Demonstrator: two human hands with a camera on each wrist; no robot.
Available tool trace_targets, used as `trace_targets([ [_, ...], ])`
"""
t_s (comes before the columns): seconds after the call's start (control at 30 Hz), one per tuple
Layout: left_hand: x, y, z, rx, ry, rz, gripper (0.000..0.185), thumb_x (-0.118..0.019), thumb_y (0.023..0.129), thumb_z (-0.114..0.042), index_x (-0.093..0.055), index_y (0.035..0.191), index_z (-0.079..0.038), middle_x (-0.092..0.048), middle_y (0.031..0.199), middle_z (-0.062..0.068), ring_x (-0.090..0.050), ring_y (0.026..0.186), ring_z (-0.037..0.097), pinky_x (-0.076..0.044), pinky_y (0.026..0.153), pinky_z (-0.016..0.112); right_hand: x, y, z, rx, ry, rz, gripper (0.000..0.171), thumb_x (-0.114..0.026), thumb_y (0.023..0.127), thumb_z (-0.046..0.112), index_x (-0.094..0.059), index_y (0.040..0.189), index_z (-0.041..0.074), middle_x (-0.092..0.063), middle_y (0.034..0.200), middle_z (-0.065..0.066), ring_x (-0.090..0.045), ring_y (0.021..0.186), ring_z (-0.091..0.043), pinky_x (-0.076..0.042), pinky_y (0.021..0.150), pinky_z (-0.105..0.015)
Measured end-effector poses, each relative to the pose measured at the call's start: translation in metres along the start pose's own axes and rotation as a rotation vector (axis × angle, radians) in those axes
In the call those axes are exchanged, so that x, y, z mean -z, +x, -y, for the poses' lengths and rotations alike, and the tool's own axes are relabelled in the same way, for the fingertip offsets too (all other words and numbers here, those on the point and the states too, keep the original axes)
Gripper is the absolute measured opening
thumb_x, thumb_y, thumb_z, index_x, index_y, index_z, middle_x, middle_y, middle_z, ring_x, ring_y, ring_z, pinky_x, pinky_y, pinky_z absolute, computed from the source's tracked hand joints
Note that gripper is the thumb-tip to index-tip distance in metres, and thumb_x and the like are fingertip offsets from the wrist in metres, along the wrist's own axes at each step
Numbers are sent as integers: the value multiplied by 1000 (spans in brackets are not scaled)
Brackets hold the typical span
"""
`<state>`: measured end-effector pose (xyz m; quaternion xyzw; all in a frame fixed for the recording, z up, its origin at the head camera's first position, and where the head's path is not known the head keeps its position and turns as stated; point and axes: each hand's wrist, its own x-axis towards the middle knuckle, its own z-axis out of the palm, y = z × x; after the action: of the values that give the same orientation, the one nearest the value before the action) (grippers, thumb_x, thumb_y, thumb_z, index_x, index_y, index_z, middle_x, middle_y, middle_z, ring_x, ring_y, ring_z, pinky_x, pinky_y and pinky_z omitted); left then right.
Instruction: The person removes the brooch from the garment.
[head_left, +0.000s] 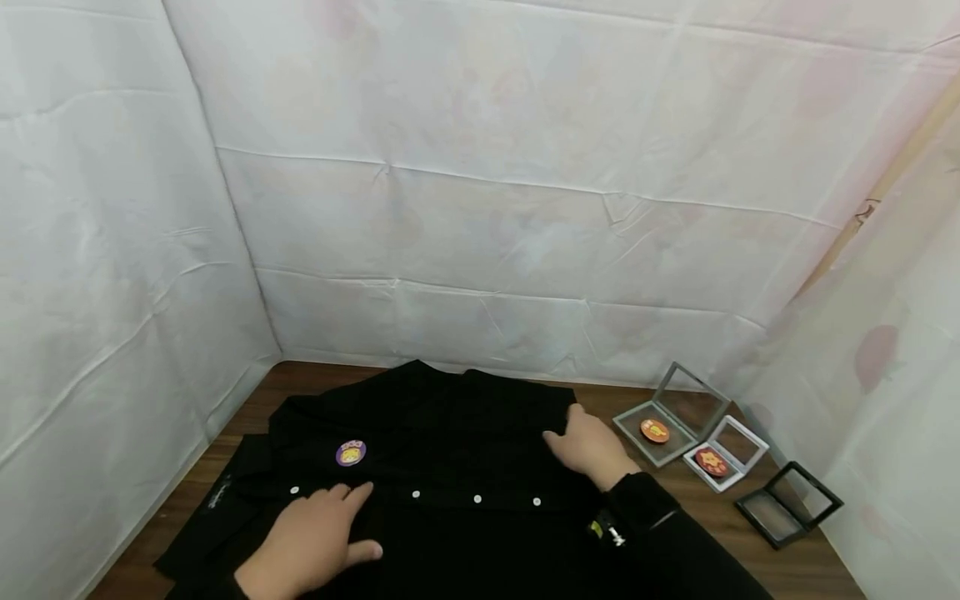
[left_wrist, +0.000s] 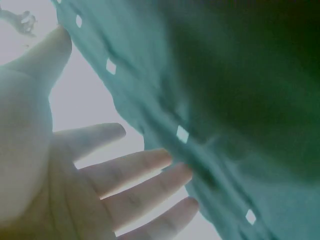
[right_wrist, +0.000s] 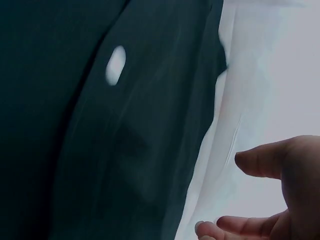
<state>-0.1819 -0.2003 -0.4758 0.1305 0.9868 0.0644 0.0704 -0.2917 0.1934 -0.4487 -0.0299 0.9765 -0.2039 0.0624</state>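
Observation:
A black shirt [head_left: 450,450] with white buttons lies spread on the wooden table. On its left part sits a round purple badge [head_left: 350,452] with a yellow figure. My left hand [head_left: 313,533] is over the shirt below the badge, fingers spread and holding nothing; the left wrist view shows the palm beside the row of buttons [left_wrist: 182,134]. Near the shirt's right edge is my right hand [head_left: 588,443], its fingertips close to the cloth. In the right wrist view thumb and fingers stand apart with nothing between them. Whether they touch the cloth I cannot tell.
At the right stand several open clear-lidded cases: a grey one [head_left: 678,454] with an orange badge [head_left: 655,431], a white one [head_left: 738,477] with a red badge [head_left: 711,461], and a black one [head_left: 772,515]. White cloth walls [head_left: 487,233] enclose the table [head_left: 817,567].

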Motion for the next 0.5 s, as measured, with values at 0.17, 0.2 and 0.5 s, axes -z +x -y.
trace_targets([
  [0.17,22,11,17,-6,-43,-63,82,-76,84,-64,-60,142,-7,-63,133,20,-65,113,39,-54,89,58,-16,0,47,167,-37,-42,55,-70,97,38,-58,131,-4,-71,107,-15,-68,85,-24,-56,75,-43],
  [0.2,23,14,22,-12,-58,-72,81,-76,85,-62,-59,143,-7,-63,135,20,-64,116,39,-54,91,58,-20,1,56,210,-51,-50,53,-71,97,38,-60,129,-3,-71,108,-14,-68,85,-23,-57,75,-41],
  [0.5,17,43,62,-69,-88,-142,68,-77,92,-44,-58,143,-5,-51,148,27,-52,130,49,-41,104,67,-49,9,122,522,-237,-32,44,-71,98,36,-65,129,6,-66,117,-7,-66,102,-21,-57,84,-34],
])
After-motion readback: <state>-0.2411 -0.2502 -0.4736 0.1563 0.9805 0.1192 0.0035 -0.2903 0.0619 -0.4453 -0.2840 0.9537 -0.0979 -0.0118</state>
